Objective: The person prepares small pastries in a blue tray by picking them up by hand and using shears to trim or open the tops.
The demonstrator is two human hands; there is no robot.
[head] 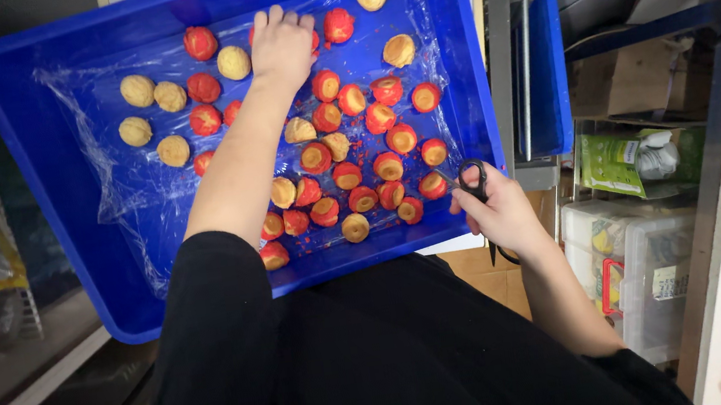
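My left hand (283,47) reaches to the far side of the blue tray (42,179), fingers curled down over 1 red-topped puff (316,39) among the small round pastries (348,176) lying on the clear plastic film (126,187) that lines the tray; I cannot tell whether I have it pinched yet or am only touching it, since my knuckles hide it. My right hand (499,212) rests at the tray's near right corner, clenched around black-handled scissors (472,180), blades pointing in toward the pastries just left of it. Most red ones cluster between my 2 hands; the plain tan ones (150,96) sit left of my left forearm. To do this well, I judge I should lift the piece lightly by its sides so the red coating doesn't crumble, as loose red crumbs already dot the film, avoid dragging the film up with it, and keep the scissor tips low and away from my left wrist.
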